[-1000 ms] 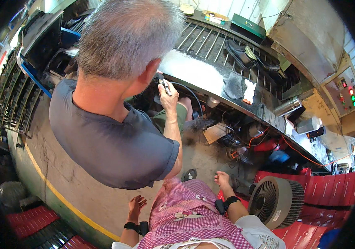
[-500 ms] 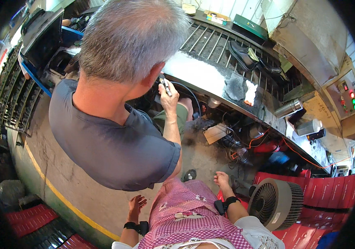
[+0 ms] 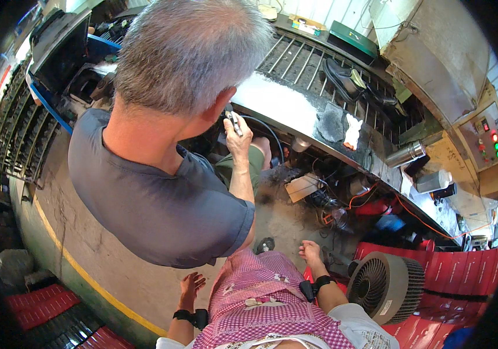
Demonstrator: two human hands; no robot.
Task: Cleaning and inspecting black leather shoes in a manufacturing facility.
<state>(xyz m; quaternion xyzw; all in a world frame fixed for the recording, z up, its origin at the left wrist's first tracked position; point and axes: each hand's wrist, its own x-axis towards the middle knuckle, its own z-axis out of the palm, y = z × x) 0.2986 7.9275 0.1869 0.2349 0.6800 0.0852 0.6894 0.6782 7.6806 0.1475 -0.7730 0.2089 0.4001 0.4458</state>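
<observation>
My left hand (image 3: 192,285) hangs beside the pink checked apron (image 3: 260,296), holding nothing, its fingers apart. On the other side of the apron, my right hand (image 3: 310,251) is loosely curled and holds nothing that I can see; it is nearest to the grey fan (image 3: 380,285). Both wrists wear black bands. Just ahead of me, a seated person in a dark grey shirt (image 3: 161,203) faces the bench. That person's hand (image 3: 238,142) grips a small silver and dark tool (image 3: 234,123) whose kind I cannot make out. Their other hand is hidden.
The bench (image 3: 278,102) carries a barred rack with black shoes (image 3: 342,81), a dark cloth (image 3: 331,122), a white crumpled piece (image 3: 352,131) and a metal cylinder (image 3: 406,153). Red boxes (image 3: 464,273) stack at right. A control panel (image 3: 484,136) shows lit buttons. Cables and a cardboard piece (image 3: 303,187) lie below.
The seated person's head has shifted slightly to the right. My hands have stayed almost where they were.
</observation>
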